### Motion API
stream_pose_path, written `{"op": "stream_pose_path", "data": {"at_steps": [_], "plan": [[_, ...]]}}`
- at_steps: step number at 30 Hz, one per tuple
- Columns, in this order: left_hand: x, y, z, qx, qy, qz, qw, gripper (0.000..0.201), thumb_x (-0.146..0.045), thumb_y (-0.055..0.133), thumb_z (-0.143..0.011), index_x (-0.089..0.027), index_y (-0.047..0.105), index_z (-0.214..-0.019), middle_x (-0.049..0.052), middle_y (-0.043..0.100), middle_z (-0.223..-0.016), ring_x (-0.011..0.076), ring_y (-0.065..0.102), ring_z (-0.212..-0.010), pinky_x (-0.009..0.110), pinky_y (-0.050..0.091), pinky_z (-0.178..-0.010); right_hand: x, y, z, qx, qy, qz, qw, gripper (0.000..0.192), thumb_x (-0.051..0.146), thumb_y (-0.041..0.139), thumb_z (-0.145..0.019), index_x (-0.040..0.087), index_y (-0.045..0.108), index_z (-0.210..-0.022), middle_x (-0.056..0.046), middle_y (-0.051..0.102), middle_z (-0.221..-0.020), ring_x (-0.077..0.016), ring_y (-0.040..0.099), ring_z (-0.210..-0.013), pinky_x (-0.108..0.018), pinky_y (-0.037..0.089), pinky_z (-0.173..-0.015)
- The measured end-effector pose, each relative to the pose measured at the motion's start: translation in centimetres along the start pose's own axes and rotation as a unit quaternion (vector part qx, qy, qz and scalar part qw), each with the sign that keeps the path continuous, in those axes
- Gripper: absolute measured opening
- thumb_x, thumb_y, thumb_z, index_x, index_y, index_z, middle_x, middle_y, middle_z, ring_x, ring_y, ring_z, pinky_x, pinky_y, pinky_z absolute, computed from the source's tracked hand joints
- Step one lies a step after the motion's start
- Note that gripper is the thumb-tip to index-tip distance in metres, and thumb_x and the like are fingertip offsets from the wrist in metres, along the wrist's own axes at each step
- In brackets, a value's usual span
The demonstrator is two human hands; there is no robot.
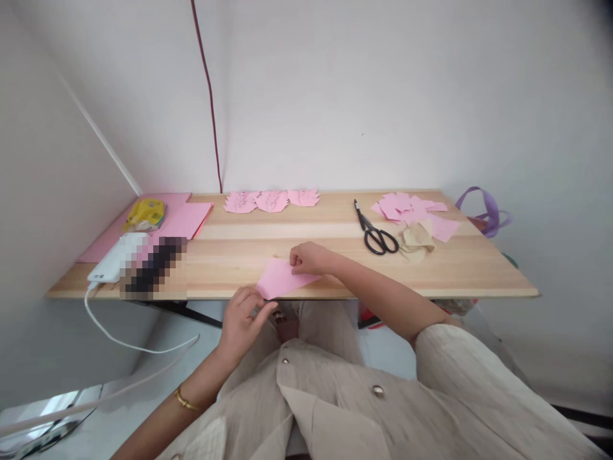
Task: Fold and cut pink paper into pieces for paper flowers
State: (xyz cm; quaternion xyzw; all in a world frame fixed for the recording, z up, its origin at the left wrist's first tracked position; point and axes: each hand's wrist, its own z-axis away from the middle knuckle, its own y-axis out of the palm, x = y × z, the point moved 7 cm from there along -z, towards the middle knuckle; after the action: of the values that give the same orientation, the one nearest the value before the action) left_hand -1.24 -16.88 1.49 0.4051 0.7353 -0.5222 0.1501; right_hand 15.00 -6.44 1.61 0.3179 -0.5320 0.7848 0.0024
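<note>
A piece of pink paper (282, 278) lies at the table's front edge, its lower left corner reaching the edge. My right hand (311, 258) rests on the paper's upper right part, fingers curled and closed at its surface. At the lower left corner is my left hand (245, 318), its thumb held apart from the fingers and the fingertips close to the paper. Whether those fingertips grip the corner is hard to see. Black-handled scissors (380, 241) lie to the right, with a black pen (359, 214) by their blades.
Zigzag-cut pink paper pieces (272, 200) line the back edge. Pink scraps (407, 207) and a crumpled beige piece (416, 239) lie at right. At left are pink sheets (179, 220), a yellow packet (146, 214) and a white power bank (117, 259) with a cable.
</note>
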Motion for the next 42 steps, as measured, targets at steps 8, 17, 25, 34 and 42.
{"op": "stream_pose_path", "data": {"at_steps": [8, 17, 25, 34, 42], "plan": [[3.4, 6.9, 5.6, 0.034, -0.489, 0.505, 0.71, 0.031, -0.038, 0.072, -0.067, -0.014, 0.061, -0.083, 0.007, 0.066, -0.08, 0.0126, 0.062, -0.065, 0.025, 0.05, -0.058, 0.7, 1.7, 2.4, -0.031, -0.048, -0.079, 0.995, 0.015, 0.021, 0.066, -0.067, 0.017, 0.059, -0.079, 0.001, 0.063, -0.074, -0.0112, 0.055, -0.066, -0.021, 0.032, -0.056], [2.6, 4.0, 1.7, -0.073, -0.399, 0.511, 0.758, 0.032, -0.029, 0.079, -0.059, -0.011, 0.065, -0.081, 0.002, 0.066, -0.065, 0.0113, 0.061, -0.055, 0.024, 0.052, -0.054, 0.4, 0.0, 2.8, -0.046, -0.065, -0.278, 0.957, 0.052, 0.04, 0.075, -0.059, 0.016, 0.059, -0.103, -0.003, 0.061, -0.09, -0.013, 0.054, -0.078, -0.025, 0.042, -0.068], [2.9, 2.7, -1.8, -0.098, -0.35, 0.442, 0.82, 0.033, -0.032, 0.079, -0.057, -0.011, 0.068, -0.078, 0.003, 0.068, -0.064, 0.0104, 0.058, -0.052, 0.023, 0.049, -0.055, 1.4, -2.5, 2.2, -0.078, -0.095, -0.34, 0.933, 0.029, 0.042, 0.066, -0.068, 0.014, 0.065, -0.073, 0.002, 0.057, -0.063, -0.0089, 0.046, -0.056, -0.021, 0.033, -0.052], [3.5, 2.7, -8.8, -0.068, -0.302, 0.409, 0.858, 0.03, -0.033, 0.081, -0.053, -0.01, 0.068, -0.067, 0.0, 0.062, -0.053, 0.0079, 0.051, -0.049, 0.021, 0.045, -0.054, -2.5, -4.2, -0.9, -0.14, -0.078, -0.446, 0.88, 0.031, 0.046, 0.067, -0.067, 0.016, 0.064, -0.073, 0.001, 0.061, -0.069, -0.0104, 0.052, -0.06, -0.022, 0.038, -0.056], [1.8, 8.5, -15.4, -0.005, -0.323, 0.595, 0.736, 0.035, -0.021, 0.076, -0.063, -0.015, 0.065, -0.095, 0.008, 0.07, -0.094, 0.0162, 0.064, -0.079, 0.027, 0.054, -0.067, -6.8, -5.7, -2.5, -0.262, -0.05, -0.467, 0.843, 0.033, 0.047, 0.064, -0.069, 0.015, 0.059, -0.07, 0.001, 0.056, -0.067, -0.0099, 0.049, -0.059, -0.022, 0.038, -0.056]]}}
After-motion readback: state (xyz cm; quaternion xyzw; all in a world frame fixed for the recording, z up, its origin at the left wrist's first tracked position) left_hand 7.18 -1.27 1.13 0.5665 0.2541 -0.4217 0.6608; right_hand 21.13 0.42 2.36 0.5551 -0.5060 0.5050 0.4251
